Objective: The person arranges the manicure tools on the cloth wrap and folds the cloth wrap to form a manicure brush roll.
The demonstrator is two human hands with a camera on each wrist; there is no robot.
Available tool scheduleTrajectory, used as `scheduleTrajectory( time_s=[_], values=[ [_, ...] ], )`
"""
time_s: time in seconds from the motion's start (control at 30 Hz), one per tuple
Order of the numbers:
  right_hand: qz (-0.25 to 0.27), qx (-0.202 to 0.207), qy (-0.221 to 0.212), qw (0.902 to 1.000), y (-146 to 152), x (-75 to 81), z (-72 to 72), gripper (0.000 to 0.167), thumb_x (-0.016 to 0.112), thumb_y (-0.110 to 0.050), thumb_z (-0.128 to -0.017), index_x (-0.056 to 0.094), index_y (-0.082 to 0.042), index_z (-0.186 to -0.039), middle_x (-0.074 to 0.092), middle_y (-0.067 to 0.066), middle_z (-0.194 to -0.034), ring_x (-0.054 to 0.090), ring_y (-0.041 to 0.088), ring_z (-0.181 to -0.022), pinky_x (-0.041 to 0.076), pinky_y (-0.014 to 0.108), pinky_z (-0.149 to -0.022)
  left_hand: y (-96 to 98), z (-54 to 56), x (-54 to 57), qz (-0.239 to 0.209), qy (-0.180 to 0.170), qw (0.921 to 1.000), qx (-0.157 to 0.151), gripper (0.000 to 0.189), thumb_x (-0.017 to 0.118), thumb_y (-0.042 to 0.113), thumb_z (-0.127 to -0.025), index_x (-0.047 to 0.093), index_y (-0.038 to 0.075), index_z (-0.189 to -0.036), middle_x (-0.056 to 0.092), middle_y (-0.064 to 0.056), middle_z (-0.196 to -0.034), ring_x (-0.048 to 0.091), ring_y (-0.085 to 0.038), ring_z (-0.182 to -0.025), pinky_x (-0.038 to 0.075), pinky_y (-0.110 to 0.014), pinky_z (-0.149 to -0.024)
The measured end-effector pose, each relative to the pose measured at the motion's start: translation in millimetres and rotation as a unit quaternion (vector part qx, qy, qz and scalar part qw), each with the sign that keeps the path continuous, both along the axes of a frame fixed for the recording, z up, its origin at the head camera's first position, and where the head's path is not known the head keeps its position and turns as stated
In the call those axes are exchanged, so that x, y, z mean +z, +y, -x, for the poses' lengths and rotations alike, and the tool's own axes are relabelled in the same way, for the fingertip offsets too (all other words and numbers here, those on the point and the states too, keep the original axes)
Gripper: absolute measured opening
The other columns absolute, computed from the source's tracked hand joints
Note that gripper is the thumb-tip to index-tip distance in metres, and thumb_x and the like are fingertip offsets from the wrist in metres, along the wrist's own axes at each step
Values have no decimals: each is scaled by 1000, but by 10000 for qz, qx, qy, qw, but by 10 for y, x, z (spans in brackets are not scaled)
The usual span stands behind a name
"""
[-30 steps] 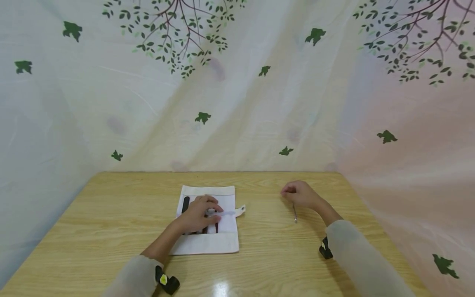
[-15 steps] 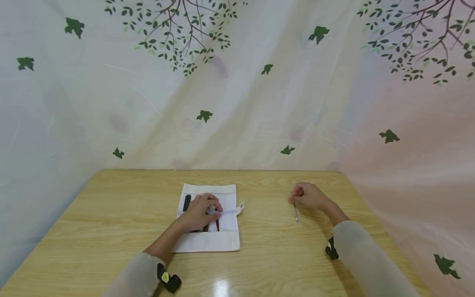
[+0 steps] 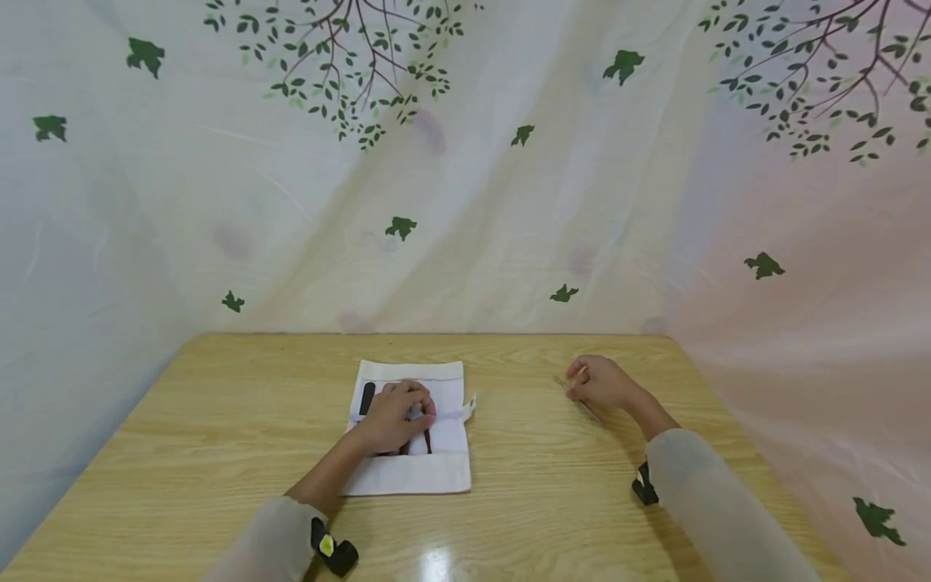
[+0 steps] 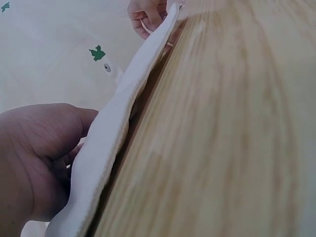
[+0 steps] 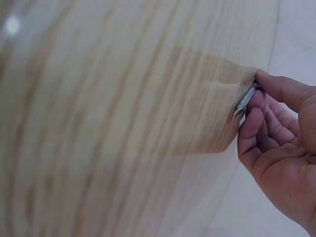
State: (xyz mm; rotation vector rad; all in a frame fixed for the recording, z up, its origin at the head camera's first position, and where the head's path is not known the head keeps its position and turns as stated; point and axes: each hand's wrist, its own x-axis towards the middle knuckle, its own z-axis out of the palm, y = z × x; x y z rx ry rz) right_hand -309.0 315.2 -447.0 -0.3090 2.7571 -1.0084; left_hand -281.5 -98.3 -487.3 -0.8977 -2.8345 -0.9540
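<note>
My left hand rests on a white fabric tool pouch lying flat and unfolded on the table. The thumb is held near the bent fingers; whatever lies under them is partly hidden. A black-handled tool and a dark red slender tool show in the pouch on either side of the hand. Off to the right, my right hand pinches a thin silvery metal tool, held slantwise above the table. In the right wrist view the metal tool has a ridged shaft and sits between thumb and fingers.
The wooden table extends to a pale curtain printed with leaves and branches behind it. A snap strap sticks out from the pouch's right edge.
The thin metal tool has turned from hanging nearly upright to a slant in my right hand, which first moved slightly right. My left thumb has drawn nearer the fingers on the pouch.
</note>
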Motion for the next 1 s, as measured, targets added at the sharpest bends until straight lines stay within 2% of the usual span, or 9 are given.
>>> scheduleTrajectory(
  time_s=[0.33, 0.53, 0.67, 0.83, 1.0],
  values=[
    [-225, 93, 211, 9995, -63, 14, 24, 16, 74, -3, -91, 70, 4, -105, 71, 5, -89, 65, 18, -81, 55, 35, -74, 13, -8, 7, 38, -3, 9999, 147, 14, 72, 22, -96, 65, 30, -88, 59, -8, -129, 47, -42, -125, 33, -63, -103],
    [-300, 140, 222, 9992, -109, 30, 25, 21, 69, -1, -90, 70, 7, -110, 71, 9, -93, 67, 22, -86, 56, 37, -76, 32, -11, 5, 97, -41, 9996, 262, 14, 70, 24, -97, 65, 31, -87, 58, -9, -132, 45, -44, -126, 32, -65, -102],
    [-329, 143, 234, 9991, -138, 21, 31, 22, 66, -2, -94, 70, 7, -113, 71, 12, -100, 67, 24, -90, 56, 37, -77, 38, -14, 4, 136, -108, 9992, 359, 15, 69, 25, -97, 64, 32, -86, 57, -9, -133, 44, -44, -128, 31, -65, -103],
    [-248, 143, 320, 9991, -196, 23, 59, 23, 62, -3, -97, 70, 8, -116, 71, 13, -103, 64, 21, -88, 54, 35, -75, 56, -9, 18, 210, -300, 9979, 533, 15, 69, 26, -97, 65, 32, -84, 56, -7, -135, 42, -43, -129, 29, -65, -104],
    [-224, 333, 520, 9978, -271, 52, 94, 21, 60, -4, -99, 72, 6, -114, 70, 10, -95, 56, 17, -75, 48, 32, -67, 73, -12, 88, 116, -656, 9955, 672, 14, 68, 27, -98, 68, 30, -84, 56, -6, -136, 40, -42, -131, 28, -64, -104]
  ],
)
